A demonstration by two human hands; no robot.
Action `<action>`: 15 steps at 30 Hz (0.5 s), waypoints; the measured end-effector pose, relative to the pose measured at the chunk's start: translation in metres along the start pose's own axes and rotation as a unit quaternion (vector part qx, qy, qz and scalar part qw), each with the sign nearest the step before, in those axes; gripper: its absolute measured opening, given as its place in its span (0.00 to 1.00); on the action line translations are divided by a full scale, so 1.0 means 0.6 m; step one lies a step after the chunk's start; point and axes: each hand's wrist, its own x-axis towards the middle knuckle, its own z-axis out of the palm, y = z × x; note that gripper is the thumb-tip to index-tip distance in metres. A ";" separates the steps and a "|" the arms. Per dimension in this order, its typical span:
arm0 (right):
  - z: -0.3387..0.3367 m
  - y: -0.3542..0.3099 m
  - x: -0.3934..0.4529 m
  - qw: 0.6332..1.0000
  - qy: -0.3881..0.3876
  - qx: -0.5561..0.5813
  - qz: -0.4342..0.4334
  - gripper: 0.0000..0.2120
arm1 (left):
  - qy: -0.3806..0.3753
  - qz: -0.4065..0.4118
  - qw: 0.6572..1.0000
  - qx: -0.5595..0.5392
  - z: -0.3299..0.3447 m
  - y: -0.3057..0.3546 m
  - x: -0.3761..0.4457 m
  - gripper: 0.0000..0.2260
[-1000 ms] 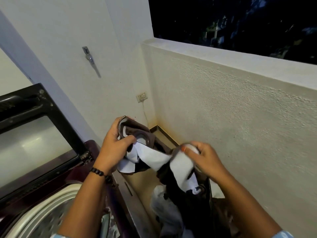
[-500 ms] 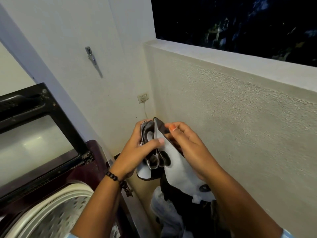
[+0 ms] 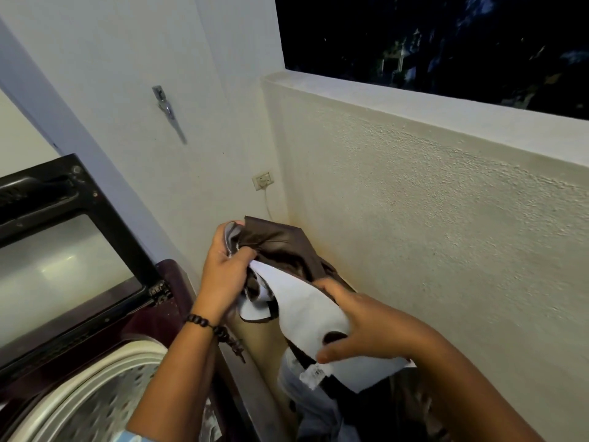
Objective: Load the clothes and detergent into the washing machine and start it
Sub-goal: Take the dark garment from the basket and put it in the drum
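Observation:
A brown garment with white pocket lining (image 3: 306,309) hangs in the air between both hands, to the right of the washing machine. My left hand (image 3: 224,271) grips its bunched upper end. My right hand (image 3: 360,327) holds the white lining lower down, fingers curled round it. The top-loading washing machine (image 3: 165,314) stands at the lower left with its dark glass lid (image 3: 60,256) raised and its pale drum rim (image 3: 95,371) showing. More dark and pale clothes (image 3: 322,406) lie heaped below the garment. No detergent is in view.
A white wall runs behind the machine, with a metal hook (image 3: 165,108) and a power socket (image 3: 263,180) with a cord. A rough low parapet wall (image 3: 446,218) closes the right side, with dark night above it.
My hands were close together at the garment's top; now my right hand has slid down and right along the white lining, spreading the garment out.

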 end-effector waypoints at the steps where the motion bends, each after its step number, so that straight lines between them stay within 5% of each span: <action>1: -0.003 0.008 -0.006 1.000 0.006 -0.030 0.001 0.30 | 0.001 0.001 1.000 0.003 -0.008 0.003 0.004 0.18; 4: -0.027 0.018 -0.024 0.995 0.094 -0.011 0.015 0.13 | -0.044 0.006 0.999 0.031 -0.025 0.016 0.005 0.18; 10: -0.072 -0.002 -0.009 0.916 0.393 0.081 0.013 0.13 | -0.162 0.050 0.973 0.157 -0.011 0.019 -0.015 0.17; 15: -0.033 -0.039 0.017 0.887 0.433 0.153 -0.056 0.04 | -0.121 0.053 0.984 0.118 0.030 0.024 -0.038 0.17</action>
